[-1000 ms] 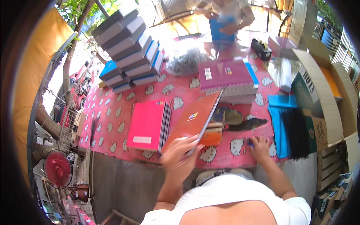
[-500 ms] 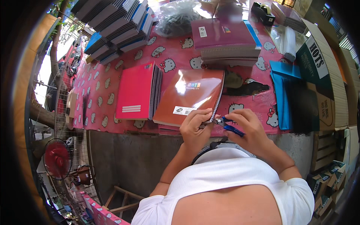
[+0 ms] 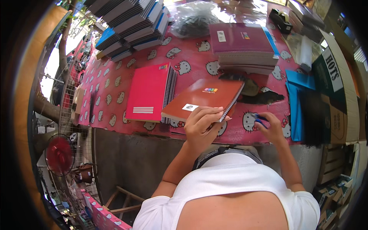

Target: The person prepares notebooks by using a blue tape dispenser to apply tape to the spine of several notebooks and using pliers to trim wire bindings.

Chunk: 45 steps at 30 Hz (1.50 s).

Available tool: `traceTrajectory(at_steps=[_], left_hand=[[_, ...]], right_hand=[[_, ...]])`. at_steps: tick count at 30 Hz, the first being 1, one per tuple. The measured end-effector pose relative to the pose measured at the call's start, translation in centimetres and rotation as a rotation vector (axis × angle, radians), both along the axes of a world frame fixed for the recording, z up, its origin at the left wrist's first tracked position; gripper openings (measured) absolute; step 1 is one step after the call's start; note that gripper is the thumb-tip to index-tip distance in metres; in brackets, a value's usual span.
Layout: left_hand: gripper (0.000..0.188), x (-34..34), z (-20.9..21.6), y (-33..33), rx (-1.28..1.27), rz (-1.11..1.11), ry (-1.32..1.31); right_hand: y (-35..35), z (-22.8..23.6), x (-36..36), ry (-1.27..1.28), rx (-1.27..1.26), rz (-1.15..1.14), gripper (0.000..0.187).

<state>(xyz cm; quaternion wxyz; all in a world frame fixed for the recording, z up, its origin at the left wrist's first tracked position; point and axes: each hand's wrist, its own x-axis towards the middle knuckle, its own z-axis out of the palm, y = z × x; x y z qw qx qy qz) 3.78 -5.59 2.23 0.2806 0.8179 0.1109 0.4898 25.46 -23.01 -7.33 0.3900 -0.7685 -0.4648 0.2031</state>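
An orange-brown spiral notebook (image 3: 209, 96) lies on the near part of the table, its near edge lifted a little. My left hand (image 3: 202, 125) grips its near right corner, fingers on the cover and thumb underneath, beside the coil. To the right, apart from the notebook, my right hand (image 3: 273, 129) is closed on small blue-handled pliers (image 3: 261, 122); the jaws cannot be made out. A stack of pink-red spiral notebooks (image 3: 148, 92) sits just left of the orange-brown one.
Purple notebooks (image 3: 245, 40) are stacked behind. Tall notebook piles (image 3: 132, 28) rise at the far left, near a clear plastic bag (image 3: 194, 19). Blue covers (image 3: 297, 103) and a cardboard box (image 3: 329, 84) flank the right side. A tape dispenser (image 3: 281, 20) stands at the back right.
The pliers have come away from the coil's near end, carried right by my right hand. My left hand keeps hold of the notebook, whose near edge now looks raised. The whole view has shifted slightly.
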Motion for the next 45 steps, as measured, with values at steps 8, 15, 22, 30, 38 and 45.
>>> traceTrajectory(at_steps=[8,15,22,30,38,45], left_hand=[[0.025,-0.7,1.8,1.3,0.000,0.082,0.042],[0.062,-16.4,-3.7,13.4,-0.457,0.916,-0.446],[0.077,-23.0,-12.0,19.0,-0.768,0.892,-0.669],[0.077,-22.7,-13.8,21.4,-0.771,0.925,-0.711],[0.072,-21.2,-10.5,22.0,-0.756,1.357,-0.631],[0.027,-25.0,-9.8,20.2,-0.492,1.218,-0.651]], right_hand=[[11.8,11.3,-6.2,-0.443,0.552,0.453,0.065],[26.4,20.9,-7.2,-0.167,0.929,0.556,0.056],[40.7,10.3,-13.2,0.146,0.463,0.266,0.055],[43.7,-0.8,-12.6,0.066,0.565,0.387,0.033],[42.8,-2.4,-13.9,0.109,0.572,0.322,0.019],[35.4,8.5,-3.3,-0.627,0.173,0.669,0.038]])
